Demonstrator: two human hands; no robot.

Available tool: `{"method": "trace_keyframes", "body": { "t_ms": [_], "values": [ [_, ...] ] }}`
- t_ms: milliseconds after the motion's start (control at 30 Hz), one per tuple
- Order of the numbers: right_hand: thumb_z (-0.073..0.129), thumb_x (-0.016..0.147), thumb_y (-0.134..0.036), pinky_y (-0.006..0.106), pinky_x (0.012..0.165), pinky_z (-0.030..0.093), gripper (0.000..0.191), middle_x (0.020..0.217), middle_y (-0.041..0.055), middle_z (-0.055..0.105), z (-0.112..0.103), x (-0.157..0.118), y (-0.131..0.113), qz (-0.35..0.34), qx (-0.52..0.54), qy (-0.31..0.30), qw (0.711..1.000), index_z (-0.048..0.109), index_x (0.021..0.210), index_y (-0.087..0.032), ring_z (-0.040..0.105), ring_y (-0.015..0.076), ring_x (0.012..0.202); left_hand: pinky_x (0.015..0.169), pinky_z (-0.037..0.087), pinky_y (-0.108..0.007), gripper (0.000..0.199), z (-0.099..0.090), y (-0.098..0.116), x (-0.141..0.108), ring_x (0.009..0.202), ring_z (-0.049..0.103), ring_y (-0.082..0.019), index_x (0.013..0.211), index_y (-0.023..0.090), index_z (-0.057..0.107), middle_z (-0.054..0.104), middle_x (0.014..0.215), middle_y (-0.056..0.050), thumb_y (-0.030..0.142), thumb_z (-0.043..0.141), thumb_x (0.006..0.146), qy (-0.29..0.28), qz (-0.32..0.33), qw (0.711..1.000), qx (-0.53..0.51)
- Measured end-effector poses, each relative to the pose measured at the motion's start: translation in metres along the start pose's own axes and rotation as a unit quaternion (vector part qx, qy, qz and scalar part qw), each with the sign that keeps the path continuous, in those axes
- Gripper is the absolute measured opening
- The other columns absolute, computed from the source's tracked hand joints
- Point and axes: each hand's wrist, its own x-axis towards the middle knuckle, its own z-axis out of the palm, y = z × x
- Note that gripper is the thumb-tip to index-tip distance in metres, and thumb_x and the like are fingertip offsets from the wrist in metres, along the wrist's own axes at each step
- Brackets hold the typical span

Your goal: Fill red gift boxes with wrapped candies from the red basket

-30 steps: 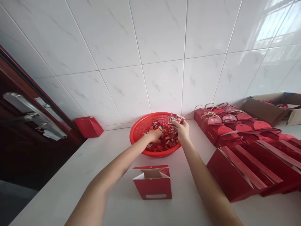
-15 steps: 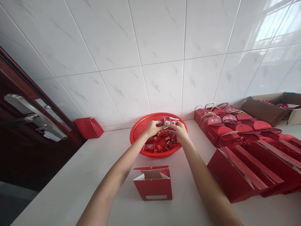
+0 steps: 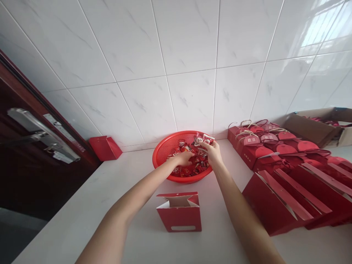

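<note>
A red plastic basket [image 3: 161, 148] stands by the wall with many wrapped candies [image 3: 198, 167] inside. My right hand [image 3: 213, 151] is closed on red and white wrapped candies [image 3: 206, 138] over the basket's right side. Inside the basket, my left hand [image 3: 184, 158] reaches down among the candies; its fingertips are partly hidden, so its grip cannot be made out. In front of the basket, between my forearms, an open red paper box [image 3: 180, 218] stands upright.
Closed red boxes with cord handles [image 3: 251, 146] stand in rows at the right, with open red boxes [image 3: 280, 205] nearer. Behind them is a cardboard box [image 3: 308, 128]. One red box [image 3: 105, 147] stands at the left by a door with a metal handle [image 3: 41, 132].
My left hand has left the candies held by my right hand and moved down into the basket. My right hand still holds candies, slightly further right.
</note>
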Motion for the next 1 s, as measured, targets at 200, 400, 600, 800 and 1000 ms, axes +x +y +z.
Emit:
{"method": "trace_keyframes", "body": {
  "t_ms": [200, 400, 600, 800, 1000],
  "values": [
    [0.082, 0.054, -0.024, 0.025, 0.054, 0.055, 0.034, 0.080, 0.0020, 0.074, 0.001, -0.001, -0.001, 0.003, 0.010, 0.003, 1.000, 0.065, 0.084, -0.019, 0.072, 0.0199, 0.070, 0.098, 0.049, -0.042, 0.063, 0.000, -0.008, 0.004, 0.122, 0.061, -0.035, 0.136, 0.018, 0.055, 0.062, 0.136, -0.016, 0.010, 0.063, 0.074, -0.052, -0.017, 0.997, 0.055],
    [0.083, 0.053, -0.023, 0.028, 0.062, 0.060, 0.034, 0.079, 0.0021, 0.075, 0.001, 0.000, 0.000, 0.005, 0.018, -0.003, 1.000, 0.066, 0.082, -0.018, 0.074, 0.0214, 0.073, 0.105, 0.045, -0.034, 0.058, 0.004, 0.000, 0.006, 0.128, 0.056, -0.028, 0.132, 0.022, 0.063, 0.053, 0.149, -0.008, 0.009, 0.063, 0.075, -0.088, 0.034, 0.994, 0.056],
    [0.083, 0.053, -0.023, 0.028, 0.064, 0.060, 0.033, 0.080, 0.0025, 0.075, 0.001, 0.000, 0.000, 0.008, 0.019, -0.006, 1.000, 0.066, 0.081, -0.019, 0.074, 0.0224, 0.077, 0.083, 0.051, -0.026, 0.029, 0.002, 0.004, 0.004, 0.093, 0.070, -0.022, 0.092, 0.021, 0.079, 0.078, 0.102, -0.003, 0.007, 0.060, 0.075, -0.088, 0.022, 0.995, 0.032],
    [0.083, 0.053, -0.025, 0.028, 0.065, 0.060, 0.036, 0.081, 0.0022, 0.075, -0.001, 0.001, 0.002, 0.004, 0.017, -0.010, 1.000, 0.068, 0.085, -0.018, 0.074, 0.0221, 0.078, 0.077, 0.052, -0.028, 0.024, 0.001, 0.005, 0.001, 0.081, 0.071, -0.023, 0.076, 0.022, 0.078, 0.078, 0.083, -0.003, 0.006, 0.067, 0.063, -0.055, -0.016, 0.998, -0.012],
    [0.082, 0.053, -0.024, 0.027, 0.063, 0.059, 0.034, 0.079, 0.0018, 0.074, 0.001, -0.001, 0.000, 0.001, 0.014, -0.003, 1.000, 0.067, 0.083, -0.018, 0.073, 0.0209, 0.076, 0.078, 0.053, -0.028, 0.021, -0.012, 0.000, 0.000, 0.086, 0.070, -0.022, 0.086, 0.020, 0.074, 0.076, 0.091, -0.004, 0.010, 0.064, 0.070, 0.069, -0.031, 0.991, -0.106]
  ]
}}
